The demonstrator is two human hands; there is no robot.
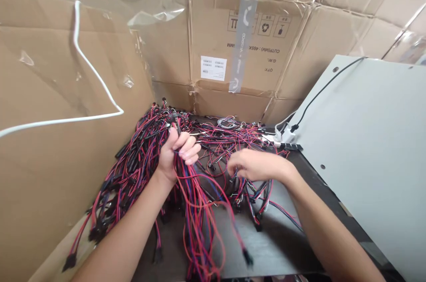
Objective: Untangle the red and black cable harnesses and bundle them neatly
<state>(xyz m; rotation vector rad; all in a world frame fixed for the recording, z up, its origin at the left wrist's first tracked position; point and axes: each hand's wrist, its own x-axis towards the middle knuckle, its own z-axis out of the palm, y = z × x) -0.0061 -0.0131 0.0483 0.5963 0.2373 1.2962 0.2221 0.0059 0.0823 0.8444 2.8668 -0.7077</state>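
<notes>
My left hand [178,151] is closed round a bundle of wires [196,211], red, blue and black, which hangs down in front of me toward the table's near edge. One wire with a black connector [246,256] swings out to the right of the bundle. My right hand [254,164] is bent over loose wires with black plugs on the dark table [273,246]. Its fingers curl down round a thin dark wire end with a small black connector [232,180]. The fingertips are partly hidden.
A big heap of similar wire harnesses [133,166] lies at the left. More tangled wires [229,133] spread along the back. Cardboard boxes [213,25] wall the back and left. A white cable [96,73] hangs at left. A pale panel [362,149] and a plugged-in power strip [282,140] stand right.
</notes>
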